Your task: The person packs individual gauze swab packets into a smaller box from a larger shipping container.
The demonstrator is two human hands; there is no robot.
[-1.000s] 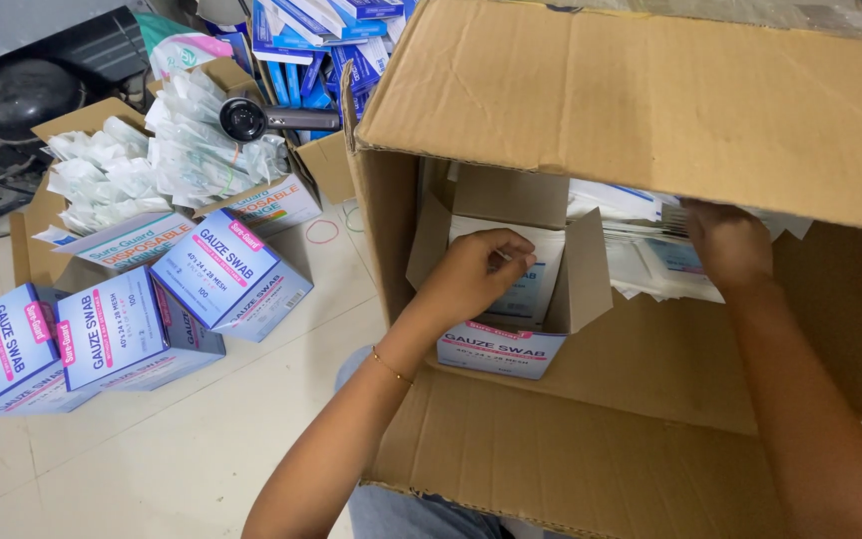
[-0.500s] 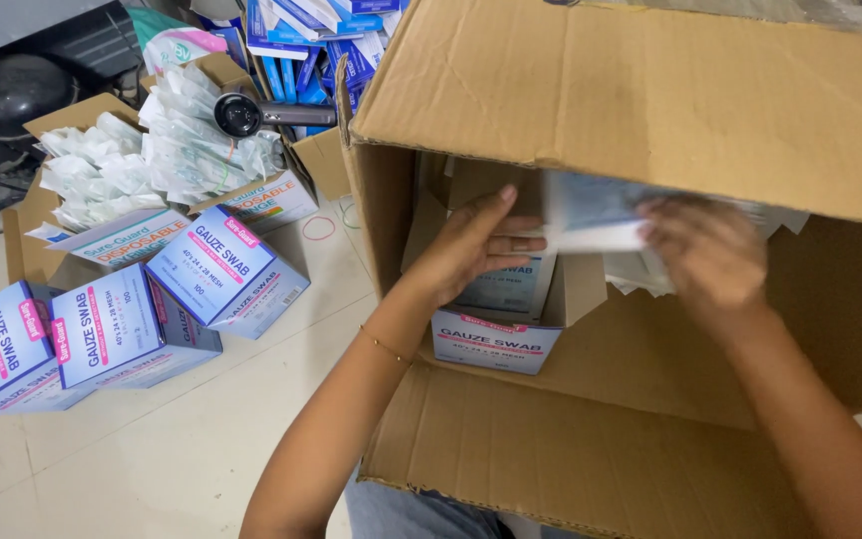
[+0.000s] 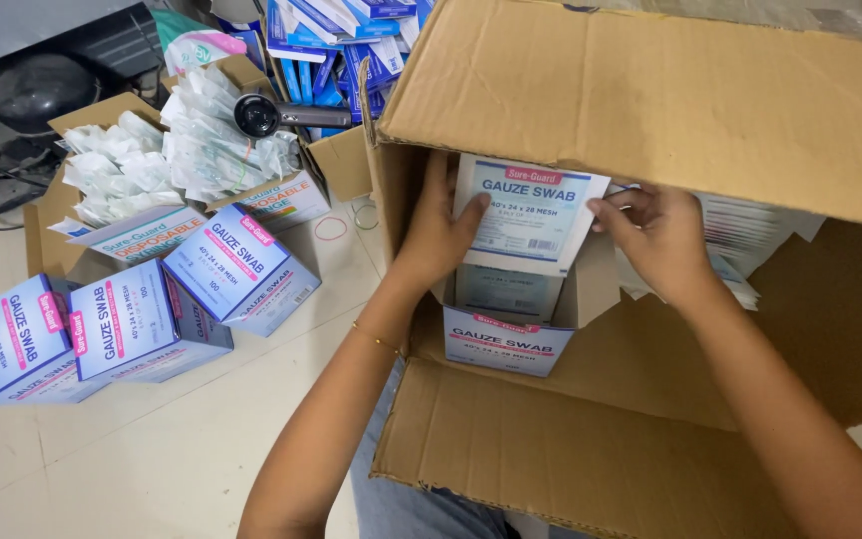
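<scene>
Now | both hands [image 3: 436, 235] [image 3: 655, 240] grip white packet [image 3: 529, 212] | over small open box [image 3: 508, 339]

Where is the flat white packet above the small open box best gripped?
By its two side edges, coming in from left and right. The packet is thin, flat and faces the camera above the small box, so only its edges offer a grip. The left hand and right hand sit there.
</scene>
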